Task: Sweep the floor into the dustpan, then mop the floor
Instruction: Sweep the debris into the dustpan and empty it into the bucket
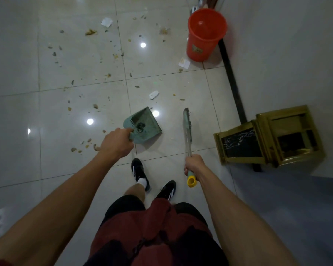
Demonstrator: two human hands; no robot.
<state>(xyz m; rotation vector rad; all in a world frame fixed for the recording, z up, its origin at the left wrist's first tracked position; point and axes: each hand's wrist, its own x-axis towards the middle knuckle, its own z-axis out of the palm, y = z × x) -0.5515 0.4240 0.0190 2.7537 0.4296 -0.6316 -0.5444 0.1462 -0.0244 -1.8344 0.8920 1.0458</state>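
My left hand point(116, 142) grips the handle of a green dustpan point(145, 125), which hangs over the glossy tiled floor point(81, 60) with its mouth facing away from me. A dark clump lies inside the pan. My right hand point(193, 166) is closed around the broom handle near its yellow end cap; the broom point(187, 124) points forward, its green head down by the floor to the right of the dustpan. Scattered debris point(90, 32), small stones and white paper scraps point(153, 95) litter the tiles ahead and to the left.
An orange bucket point(205, 35) stands at the far right beside the wall, with poles behind it. A gold-framed stand point(267, 137) with dark panels sits against the right wall. A dark baseboard strip point(232, 81) runs along that wall. My two feet are below the dustpan.
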